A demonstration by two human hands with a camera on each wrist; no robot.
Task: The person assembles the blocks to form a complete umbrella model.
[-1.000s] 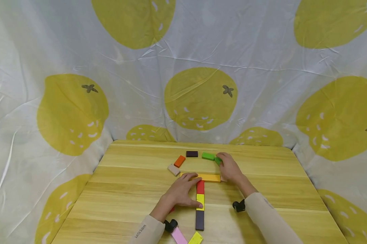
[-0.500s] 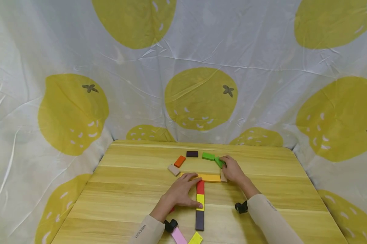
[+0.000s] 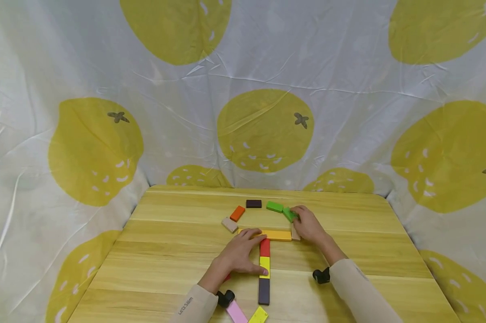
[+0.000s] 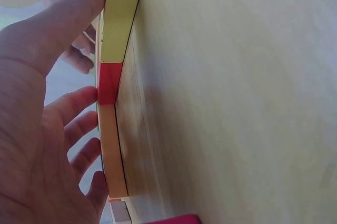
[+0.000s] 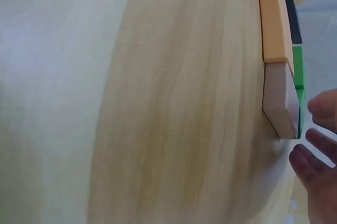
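Note:
In the head view, my left hand lies over a column of blocks, its fingers relaxed. Its fingertips touch the long orange block, and the thumb rests at the yellow block. A red block sits between these two; a dark block forms the column's near end. My right hand is at the right end of a tilted green block, partly covering it. The right wrist view shows its fingers spread apart, beside a plain wooden block that meets the orange block's end.
Another green block, a dark block, an orange-red block and a pale wooden block curve across the far side. Nearer are a pink block and a yellow block. A patterned cloth hangs behind the table.
My right hand has shifted slightly right and toward me, uncovering more of the tilted green block and the wooden block. My left hand has stayed in place.

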